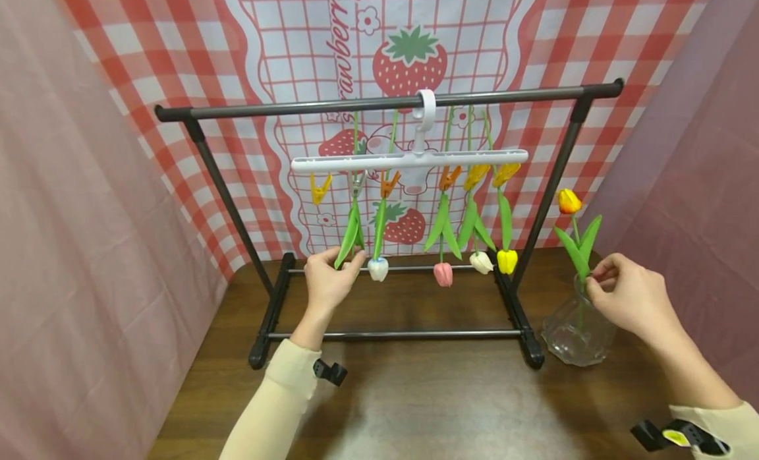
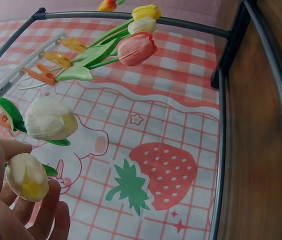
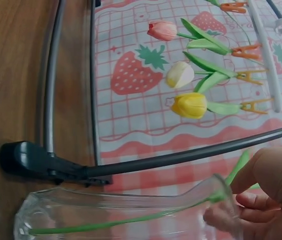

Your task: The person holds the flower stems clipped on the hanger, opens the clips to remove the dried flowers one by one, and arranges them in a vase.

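Note:
My left hand (image 1: 332,279) holds a white tulip (image 2: 27,177) at its bloom, fingers curled about it; the hand hides that bloom in the head view. This tulip hangs upside down from a grey clip on the white hanger (image 1: 409,160). Just right of it hangs another pale tulip (image 1: 377,269). At the far right, my right hand (image 1: 634,295) pinches the stem of an orange-yellow tulip (image 1: 570,201) at the mouth of a clear glass vase (image 1: 578,338). That tulip stands upright, its stem (image 3: 131,220) reaching down inside the glass.
A black metal rack (image 1: 237,209) carries the hanger on its top bar. Pink (image 1: 443,274), white (image 1: 481,262) and yellow (image 1: 507,261) tulips hang from clips on the right side. An unused yellow clip (image 1: 320,189) hangs leftmost. A checked strawberry cloth (image 1: 196,45) covers the back.

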`<state>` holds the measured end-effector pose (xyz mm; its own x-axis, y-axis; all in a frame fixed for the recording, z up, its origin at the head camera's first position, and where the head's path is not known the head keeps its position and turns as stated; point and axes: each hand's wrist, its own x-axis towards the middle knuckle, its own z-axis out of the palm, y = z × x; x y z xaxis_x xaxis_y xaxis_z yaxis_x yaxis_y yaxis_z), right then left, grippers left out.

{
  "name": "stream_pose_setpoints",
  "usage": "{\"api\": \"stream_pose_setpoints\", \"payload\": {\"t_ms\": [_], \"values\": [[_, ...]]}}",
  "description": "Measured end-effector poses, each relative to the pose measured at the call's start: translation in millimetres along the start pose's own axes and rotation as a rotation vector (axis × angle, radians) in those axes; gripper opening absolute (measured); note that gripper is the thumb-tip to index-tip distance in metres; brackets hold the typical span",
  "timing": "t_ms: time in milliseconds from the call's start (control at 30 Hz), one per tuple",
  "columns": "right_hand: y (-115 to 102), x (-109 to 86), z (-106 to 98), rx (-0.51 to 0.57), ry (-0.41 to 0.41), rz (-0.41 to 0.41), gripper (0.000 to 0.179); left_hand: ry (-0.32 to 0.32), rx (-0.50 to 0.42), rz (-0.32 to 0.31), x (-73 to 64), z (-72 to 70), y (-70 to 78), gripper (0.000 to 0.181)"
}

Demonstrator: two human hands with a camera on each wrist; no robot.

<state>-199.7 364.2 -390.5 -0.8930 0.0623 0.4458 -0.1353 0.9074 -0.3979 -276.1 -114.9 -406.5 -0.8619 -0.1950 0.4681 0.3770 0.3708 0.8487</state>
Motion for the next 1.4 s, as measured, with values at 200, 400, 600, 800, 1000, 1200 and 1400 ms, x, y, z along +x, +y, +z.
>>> {"api": "stream_pose_setpoints", "payload": {"t_ms": [200,400,600,800,1000,1200,1400], "values": [[-18.6,2.3,-14.7,-0.013,0.167,-0.084,0.013,0.077,-0.014,0.022,0.0,-3.9,-0.4,0.018],[-51.6,11.1,-19.8,0.013,0.274,-0.179,0.018,0.080,-0.043,0.047,-0.5,-6.9,0.9,0.018],[-89.8,22.1,-16.0,0.042,0.304,-0.257,0.024,0.074,-0.041,0.046,-1.2,-7.8,1.4,0.017],[-120.7,32.9,-5.6,0.119,0.277,-0.305,0.028,0.040,-0.052,0.044,-3.7,-7.5,3.5,0.017],[-151.7,39.9,12.7,0.253,0.233,-0.333,0.034,0.019,-0.056,0.058,-6.1,-12.1,6.3,0.016],[-182.7,48.6,39.3,0.422,0.194,-0.371,0.036,0.021,-0.066,0.062,-7.9,-16.4,6.7,0.017],[-209.3,55.8,56.1,0.544,0.141,-0.378,0.036,0.010,-0.061,0.061,-8.8,-17.7,6.8,0.016]]}}
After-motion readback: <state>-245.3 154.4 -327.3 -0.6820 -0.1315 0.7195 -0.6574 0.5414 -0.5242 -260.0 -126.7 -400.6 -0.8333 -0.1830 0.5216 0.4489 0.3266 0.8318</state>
